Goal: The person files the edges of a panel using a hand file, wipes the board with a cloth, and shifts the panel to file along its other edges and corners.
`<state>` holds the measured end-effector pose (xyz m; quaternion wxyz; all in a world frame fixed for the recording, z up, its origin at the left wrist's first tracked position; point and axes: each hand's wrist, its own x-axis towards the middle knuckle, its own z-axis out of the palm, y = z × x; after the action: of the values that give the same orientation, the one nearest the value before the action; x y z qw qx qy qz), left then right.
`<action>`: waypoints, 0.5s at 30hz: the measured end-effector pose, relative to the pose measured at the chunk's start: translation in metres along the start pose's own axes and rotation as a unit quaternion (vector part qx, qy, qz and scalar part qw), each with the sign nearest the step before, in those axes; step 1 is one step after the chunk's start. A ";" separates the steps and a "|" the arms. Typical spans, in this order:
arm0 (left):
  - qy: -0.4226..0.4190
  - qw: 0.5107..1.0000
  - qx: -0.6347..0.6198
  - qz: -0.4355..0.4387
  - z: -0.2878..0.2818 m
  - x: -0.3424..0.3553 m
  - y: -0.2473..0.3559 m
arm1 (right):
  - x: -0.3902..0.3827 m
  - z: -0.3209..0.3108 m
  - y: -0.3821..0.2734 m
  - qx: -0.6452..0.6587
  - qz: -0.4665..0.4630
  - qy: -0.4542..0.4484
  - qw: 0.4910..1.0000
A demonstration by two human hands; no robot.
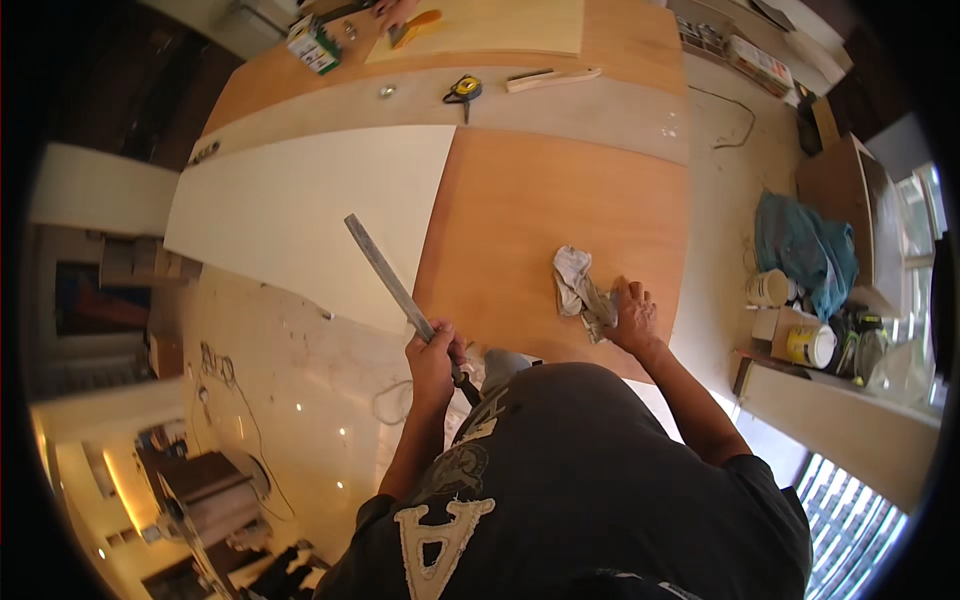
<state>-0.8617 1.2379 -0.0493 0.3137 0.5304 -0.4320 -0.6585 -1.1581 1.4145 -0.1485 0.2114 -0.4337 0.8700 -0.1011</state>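
My left hand (436, 355) is closed round the lower end of a long grey metal file (385, 275), whose dark handle (466, 388) shows below my fingers. The file points up and to the left, over a white board (310, 200). On the right, my right hand (637, 318) rests at the near part of an orange-brown board (560, 190), its fingers bent at the end of a crumpled whitish rag (574, 278). The rag lies on that board and stretches away to the left of the hand. My palm hides part of the grip.
Across the table lie a yellow-black tape measure (464, 90), a wooden-handled tool (553, 79) and a green-white box (314, 45). Another person's hand (395, 12) is near an orange-handled tool (415, 28). A blue-green cloth (805, 250) and tubs (810, 345) stand at right. Cables (225, 375) cross the floor.
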 end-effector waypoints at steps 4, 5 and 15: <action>0.058 0.998 -0.031 0.003 0.000 -0.013 -0.008 | 0.019 0.002 0.006 -0.002 0.001 -0.047 0.999; 0.075 0.996 -0.042 0.000 -0.002 -0.017 -0.009 | 0.023 0.014 0.010 0.023 0.017 -0.045 0.999; 0.166 0.979 -0.118 -0.029 -0.054 -0.025 -0.026 | 0.032 -0.013 -0.012 -0.121 -0.057 -0.114 0.985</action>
<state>-0.8024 1.2580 -0.0655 0.4226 0.6038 -0.2775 -0.6164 -1.1732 1.3816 -0.1415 0.2492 -0.5133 0.8201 0.0428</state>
